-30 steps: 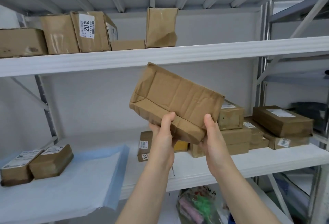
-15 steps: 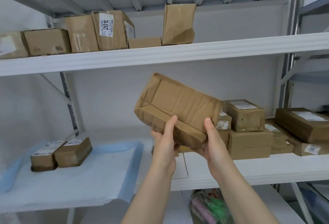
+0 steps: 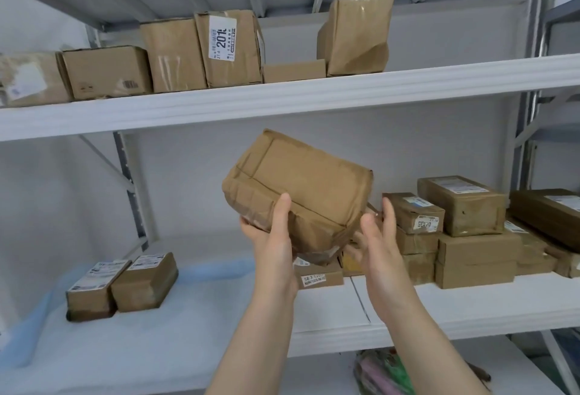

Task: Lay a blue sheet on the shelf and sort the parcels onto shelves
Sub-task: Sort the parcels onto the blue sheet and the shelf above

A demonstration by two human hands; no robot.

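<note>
The right hand (image 3: 381,245) is now seen spread and slack at the lower right end of the parcel (image 3: 298,197), where half a second ago it was clamped there; whether its fingertips are touching the wrapping cannot be told, and the thumb stands clear. The weight is therefore judged to be carried by the left hand (image 3: 271,237), which is closed on the parcel, thumb pressed on the near face and fingers hidden beneath. This is read as a hand-off to one hand, so that the parcel can be placed. The parcel is held tilted in the air, its left end raised above the left thumb, in front of the gap between the two shelves. Below and left of the fingers, the blue sheet (image 3: 188,325) is spread on the lower shelf (image 3: 439,316), with two small boxes (image 3: 122,284) resting on it. Just behind the right fingers a stack of boxes (image 3: 464,231) is piled. Well above both hands, the upper shelf (image 3: 282,99) is lined with cartons (image 3: 201,52).
</note>
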